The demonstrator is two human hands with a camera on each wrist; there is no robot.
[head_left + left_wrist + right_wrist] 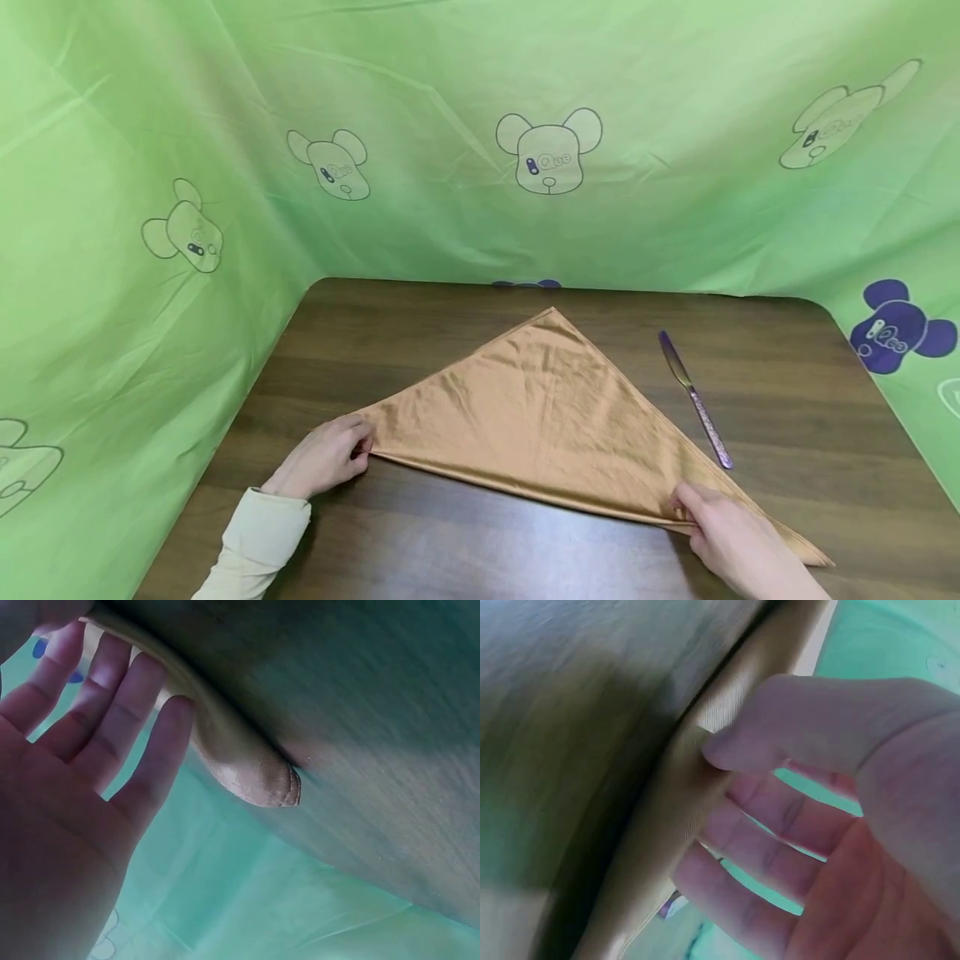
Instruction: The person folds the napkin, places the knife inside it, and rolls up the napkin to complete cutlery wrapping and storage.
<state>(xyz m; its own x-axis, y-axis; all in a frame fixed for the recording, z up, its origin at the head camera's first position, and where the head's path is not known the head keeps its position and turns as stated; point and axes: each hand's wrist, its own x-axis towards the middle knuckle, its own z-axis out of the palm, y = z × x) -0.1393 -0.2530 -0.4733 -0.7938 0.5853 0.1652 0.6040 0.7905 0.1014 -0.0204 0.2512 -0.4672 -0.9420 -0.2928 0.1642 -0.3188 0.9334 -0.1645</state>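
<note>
We saw a gold cloth (517,417) lying as 1 broad triangle on the wooden counter (465,550), its far point aimed toward the green backdrop (450,233). The left hand (326,454) pinched its near edge at the left end, while the right hand (738,537) pinched that edge near the right corner. 1 knife (698,406) lay just beyond the cloth's right slope, apart from it.

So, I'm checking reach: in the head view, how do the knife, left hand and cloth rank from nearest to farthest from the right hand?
1. Cloth: nearest, its front edge pinched in the right hand.
2. Knife: just beyond the cloth's right slanting edge.
3. Left hand: farthest, at the cloth's left end.
</note>
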